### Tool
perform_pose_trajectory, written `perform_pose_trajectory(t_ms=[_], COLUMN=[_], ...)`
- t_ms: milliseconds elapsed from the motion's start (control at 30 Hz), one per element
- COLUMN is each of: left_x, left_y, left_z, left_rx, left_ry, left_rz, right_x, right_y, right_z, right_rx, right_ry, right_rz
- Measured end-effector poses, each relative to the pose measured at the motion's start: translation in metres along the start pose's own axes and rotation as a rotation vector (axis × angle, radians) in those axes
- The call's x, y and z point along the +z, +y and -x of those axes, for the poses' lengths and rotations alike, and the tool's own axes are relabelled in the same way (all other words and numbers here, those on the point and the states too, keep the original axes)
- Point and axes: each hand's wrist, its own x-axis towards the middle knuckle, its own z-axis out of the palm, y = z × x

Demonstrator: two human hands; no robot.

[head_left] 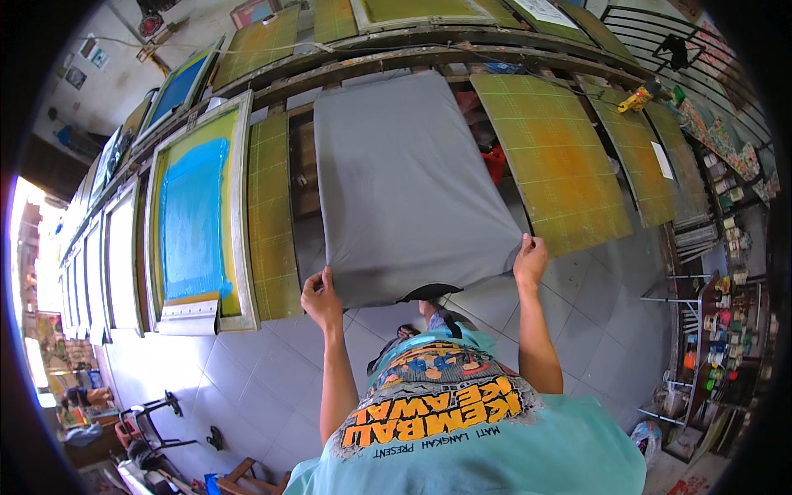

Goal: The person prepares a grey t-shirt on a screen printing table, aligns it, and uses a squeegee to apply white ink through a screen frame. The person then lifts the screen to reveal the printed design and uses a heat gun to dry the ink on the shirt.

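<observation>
Grey cloth (404,173) lies spread in front of the person, between the left board (271,214) and the right board (553,165), its far end near the wooden rail (388,56). Thumb and fingers of the left hand (322,301) pinch its near left corner; the right hand (530,257) grips the near right corner in the same way, so both hands are closed on the cloth. Spreading looks mostly done: the far and middle parts lie flat, with only faint wrinkles. What seems left is the near end, where soft creases run toward the corners and the edge sags between the hands, beside a black patch (433,291). Neither corner is let go yet. No print shows on the upper face. What lies under the cloth is hidden, though its flat shape suggests a board. Beyond the left board stands a screen (194,223) with a blue area, untouched by either hand.
</observation>
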Motion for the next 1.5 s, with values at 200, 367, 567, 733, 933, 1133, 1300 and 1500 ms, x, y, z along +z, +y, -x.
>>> perform_pose_trajectory(t_ms=[200,367,567,733,933,1133,1300,1500], left_x=[0.01,0.001,0.004,0.008,-0.005,0.001,0.059,0.078], left_y=[-0.012,-0.025,-0.023,-0.02,-0.044,-0.149,-0.126,-0.148], left_z=[-0.006,-0.006,-0.003,0.005,-0.003,0.079,0.101,0.082], left_rx=[-0.028,-0.081,-0.356,-0.246,-0.388,-0.58,-0.815,-0.781], left_ry=[-0.018,-0.099,-0.414,-0.422,-0.453,-0.009,-0.583,-0.536], left_rz=[-0.079,0.061,0.433,0.312,0.363,0.521,0.664,0.814], right_x=[0.011,-0.008,0.015,0.02,0.014,-0.012,0.02,0.027], right_y=[0.011,-0.015,-0.03,-0.024,-0.003,0.045,0.05,0.062], right_z=[-0.009,-0.015,0.0,-0.004,-0.013,0.075,0.114,0.104], right_rx=[-0.013,-0.136,-0.032,0.116,0.242,0.171,0.723,0.591], right_ry=[-0.374,-0.364,-0.462,-0.587,-0.723,-0.059,-0.731,-0.874], right_rz=[0.292,0.156,-0.121,-0.305,-0.567,-0.426,-0.977,-0.854])
